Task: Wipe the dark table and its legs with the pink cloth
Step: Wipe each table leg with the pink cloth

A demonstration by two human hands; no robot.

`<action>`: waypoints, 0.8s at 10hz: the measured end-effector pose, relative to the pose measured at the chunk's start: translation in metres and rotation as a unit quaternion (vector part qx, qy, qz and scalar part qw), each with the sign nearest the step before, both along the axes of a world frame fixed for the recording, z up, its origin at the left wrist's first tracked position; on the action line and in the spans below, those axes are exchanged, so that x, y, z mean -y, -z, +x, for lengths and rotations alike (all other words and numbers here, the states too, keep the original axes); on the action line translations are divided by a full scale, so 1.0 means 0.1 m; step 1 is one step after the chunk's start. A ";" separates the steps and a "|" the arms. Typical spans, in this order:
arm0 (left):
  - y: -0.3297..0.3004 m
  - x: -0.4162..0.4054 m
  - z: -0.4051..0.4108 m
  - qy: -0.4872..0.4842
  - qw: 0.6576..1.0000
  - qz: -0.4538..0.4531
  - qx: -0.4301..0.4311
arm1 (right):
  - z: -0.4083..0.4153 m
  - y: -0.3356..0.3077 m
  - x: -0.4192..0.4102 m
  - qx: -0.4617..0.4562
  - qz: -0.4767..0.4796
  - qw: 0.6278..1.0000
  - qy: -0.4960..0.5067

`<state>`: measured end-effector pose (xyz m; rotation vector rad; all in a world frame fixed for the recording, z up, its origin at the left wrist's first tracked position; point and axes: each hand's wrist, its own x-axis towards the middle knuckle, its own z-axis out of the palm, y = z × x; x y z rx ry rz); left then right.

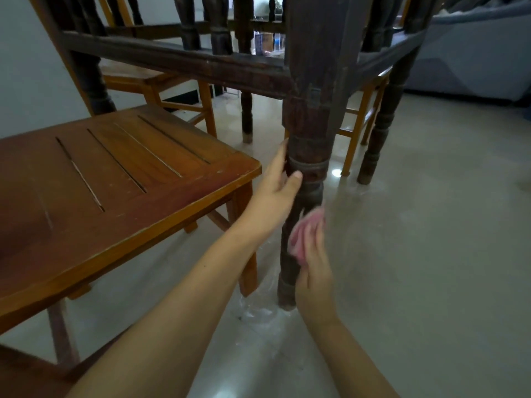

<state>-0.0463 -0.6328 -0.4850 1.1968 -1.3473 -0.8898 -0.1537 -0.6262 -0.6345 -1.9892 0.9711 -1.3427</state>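
The table leg [307, 156] is dark turned wood — worn, matt, scuffed. The chair seat [115, 179] is reddish-brown slatted wood with a faint sheen. The pink cloth [301, 237] looks soft. The floor [431, 254] is pale, smooth — glossy.

Both forearms reach toward twelve o'clock. The left hand [277, 185] has straight fingers and its thumb forward; the right hand [311, 265], blurred, sits at its five o'clock.
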 end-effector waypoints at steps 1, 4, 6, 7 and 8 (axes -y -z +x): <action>0.02 0.00 -0.01 -0.022 0.999 -0.010 0.044 | -0.12 0.69 -0.01 -0.058 0.059 0.996 -0.019; 0.21 0.06 -0.02 -0.035 0.995 -0.020 0.087 | -0.32 -0.14 0.34 0.169 0.147 0.971 0.081; 0.22 0.09 -0.02 -0.046 0.993 -0.016 0.103 | -0.11 0.19 0.21 -0.019 0.090 0.995 0.049; 0.23 0.09 -0.01 -0.040 0.993 -0.023 0.104 | -0.18 0.65 0.11 -0.080 0.166 0.981 0.062; 0.24 0.10 -0.01 -0.042 0.993 -0.027 0.107 | -0.34 0.89 0.03 -0.095 0.283 0.954 0.028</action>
